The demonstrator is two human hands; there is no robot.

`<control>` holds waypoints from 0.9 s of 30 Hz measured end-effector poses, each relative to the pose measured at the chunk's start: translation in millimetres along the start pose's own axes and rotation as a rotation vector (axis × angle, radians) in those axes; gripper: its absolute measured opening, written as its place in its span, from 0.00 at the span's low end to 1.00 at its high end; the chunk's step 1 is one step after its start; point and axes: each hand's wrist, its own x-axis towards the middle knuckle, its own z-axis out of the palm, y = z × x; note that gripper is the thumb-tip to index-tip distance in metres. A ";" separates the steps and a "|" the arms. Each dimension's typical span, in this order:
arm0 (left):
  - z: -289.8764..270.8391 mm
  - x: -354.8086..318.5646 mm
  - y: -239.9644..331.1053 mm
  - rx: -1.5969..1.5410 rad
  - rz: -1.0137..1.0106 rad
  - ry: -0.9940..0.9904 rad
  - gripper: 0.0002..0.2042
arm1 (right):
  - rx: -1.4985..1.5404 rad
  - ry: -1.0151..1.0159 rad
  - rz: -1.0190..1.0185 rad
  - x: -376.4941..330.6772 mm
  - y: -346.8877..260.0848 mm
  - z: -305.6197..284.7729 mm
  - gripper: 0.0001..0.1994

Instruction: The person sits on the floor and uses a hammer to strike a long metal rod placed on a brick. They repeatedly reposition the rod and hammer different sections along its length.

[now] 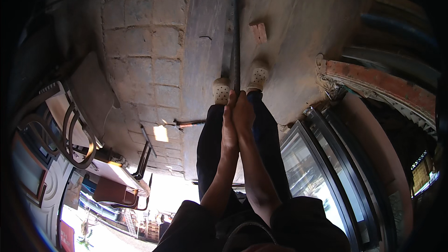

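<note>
A long dark bar (236, 28) runs from between my hands away past the top edge of the view. My left hand (228, 119) is closed at its near end, thumb lying along it. Pressed against that hand, my right hand (243, 112) is also closed round the bar. The fingers' undersides and the bar's very end are hidden. Beneath the bar stand my feet in beige clogs with holes, the left clog (221, 90) on one side and the right clog (258, 75) on the other.
A small reddish block (259, 32) lies on the floor ahead. To the left are a tool with an orange handle (190, 124) and a chair with curved arms (74, 135). Dark-framed glass panels (312, 163) lean at the right, near a rusty red beam (373, 81).
</note>
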 end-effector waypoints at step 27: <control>-155.9 248.9 -232.3 0.694 -0.270 0.033 0.38 | -0.182 -0.092 -0.058 225.9 197.0 194.0 0.22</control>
